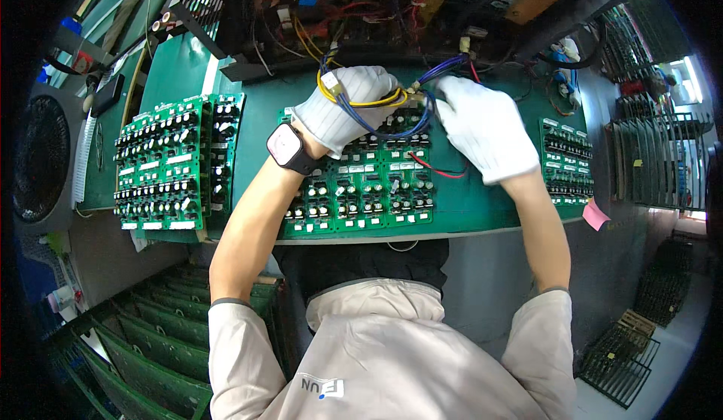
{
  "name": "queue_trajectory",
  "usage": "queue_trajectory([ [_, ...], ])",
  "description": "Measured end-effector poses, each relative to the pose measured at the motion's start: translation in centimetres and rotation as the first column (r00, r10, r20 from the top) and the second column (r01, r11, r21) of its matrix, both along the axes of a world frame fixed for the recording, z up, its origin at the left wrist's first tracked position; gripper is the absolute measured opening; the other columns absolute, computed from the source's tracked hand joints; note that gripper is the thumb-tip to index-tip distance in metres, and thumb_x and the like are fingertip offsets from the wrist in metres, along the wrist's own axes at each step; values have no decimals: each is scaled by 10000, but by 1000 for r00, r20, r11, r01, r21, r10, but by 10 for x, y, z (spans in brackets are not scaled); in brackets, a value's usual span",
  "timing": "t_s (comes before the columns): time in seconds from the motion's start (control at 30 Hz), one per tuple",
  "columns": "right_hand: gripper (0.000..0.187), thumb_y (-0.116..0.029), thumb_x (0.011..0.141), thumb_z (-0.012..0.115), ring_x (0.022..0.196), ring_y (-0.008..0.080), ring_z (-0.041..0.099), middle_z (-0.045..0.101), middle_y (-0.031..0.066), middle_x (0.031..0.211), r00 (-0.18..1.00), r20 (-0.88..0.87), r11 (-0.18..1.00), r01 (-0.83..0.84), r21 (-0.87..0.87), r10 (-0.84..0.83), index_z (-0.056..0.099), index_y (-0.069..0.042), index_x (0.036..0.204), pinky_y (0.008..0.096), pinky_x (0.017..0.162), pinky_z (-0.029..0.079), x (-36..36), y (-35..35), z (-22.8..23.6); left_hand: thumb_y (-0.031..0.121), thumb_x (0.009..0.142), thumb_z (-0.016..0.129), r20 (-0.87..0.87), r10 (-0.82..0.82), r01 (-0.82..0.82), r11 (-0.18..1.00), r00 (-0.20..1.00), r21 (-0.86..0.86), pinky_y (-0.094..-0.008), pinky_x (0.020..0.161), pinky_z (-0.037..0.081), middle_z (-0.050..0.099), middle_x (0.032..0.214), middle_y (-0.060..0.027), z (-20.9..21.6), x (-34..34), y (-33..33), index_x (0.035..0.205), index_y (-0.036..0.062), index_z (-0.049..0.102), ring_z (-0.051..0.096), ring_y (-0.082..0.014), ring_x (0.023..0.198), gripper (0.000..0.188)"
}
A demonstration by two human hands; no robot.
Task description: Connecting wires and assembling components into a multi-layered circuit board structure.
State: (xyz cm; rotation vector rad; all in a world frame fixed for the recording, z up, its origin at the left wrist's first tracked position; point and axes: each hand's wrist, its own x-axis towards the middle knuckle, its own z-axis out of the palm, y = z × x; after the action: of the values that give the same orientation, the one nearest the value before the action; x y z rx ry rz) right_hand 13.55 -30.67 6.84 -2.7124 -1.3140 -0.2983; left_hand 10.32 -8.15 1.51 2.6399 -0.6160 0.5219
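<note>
My left hand (348, 104), in a white glove, is closed at a bundle of cables, with yellow wires (369, 105) and dark blue wires (354, 119) looping across its back. Small pale connectors (413, 89) sit just off its fingertips. My right hand (486, 128), also gloved, is beside the blue loop with its fingers bent together; whatever is between them is hidden. Below both hands a panel of green circuit boards (360, 194) lies flat on the green table, crowded with capacitors and white sockets. A red and black wire pair (437, 166) trails from its right side.
Stacked green circuit boards (162, 168) stand at the left, and another board (566, 160) lies at the right edge. A dark rig full of wiring (361, 21) spans the back. Green racks (166, 330) stand lower left; a fan (41, 156) is at far left.
</note>
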Motion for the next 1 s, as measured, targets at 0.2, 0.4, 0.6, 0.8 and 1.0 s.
queue_trajectory([
  [0.2, 149, -197, 847, 725, 730, 258, 652, 678, 65, 904, 979, -107, 985, -169, 30, 172, 686, -91, 943, 362, 639, 522, -65, -1, 15, 217, 839, 666, 25, -28, 29, 999, 999, -23, -409, 684, 538, 652, 814, -125, -1, -2, 2, 825, 58, 649, 679, -302, 795, 161],
  [0.4, 140, -110, 864, 698, 808, 262, 673, 677, 79, 893, 986, -142, 986, -60, 155, 83, 679, -67, 996, 354, 687, 539, -67, 3, -22, 270, 880, 659, 43, 2, -4, 998, 999, 58, -379, 634, 541, 648, 822, -110, -3, -1, 1, 851, 68, 671, 682, -285, 763, 204],
  [0.6, 244, -78, 809, 602, 777, 240, 640, 619, 101, 872, 993, 65, 993, -98, -71, 103, 636, -44, 1048, 353, 606, 514, -73, 7, -21, 231, 857, 655, 101, -34, 34, 999, 994, 1, -380, 598, 534, 653, 772, -134, -7, 0, 2, 785, 56, 655, 669, -303, 686, 190],
  [0.8, 235, 34, 773, 636, 793, 284, 676, 684, 115, 916, 998, 16, 998, -63, -24, 64, 639, -42, 995, 380, 674, 534, -78, 8, -17, 226, 853, 659, 116, -50, 56, 997, 992, -48, -401, 608, 534, 655, 775, -154, -9, 1, -3, 778, 43, 656, 675, -330, 720, 198],
  [1.0, 101, -50, 850, 718, 791, 309, 689, 695, 132, 895, 977, -197, 970, -27, 240, 76, 652, -18, 919, 373, 688, 542, -69, 6, -3, 256, 848, 668, 70, -22, 22, 1000, 997, 3, -399, 634, 547, 653, 804, -137, -8, -1, 5, 829, 56, 664, 682, -318, 738, 201],
])
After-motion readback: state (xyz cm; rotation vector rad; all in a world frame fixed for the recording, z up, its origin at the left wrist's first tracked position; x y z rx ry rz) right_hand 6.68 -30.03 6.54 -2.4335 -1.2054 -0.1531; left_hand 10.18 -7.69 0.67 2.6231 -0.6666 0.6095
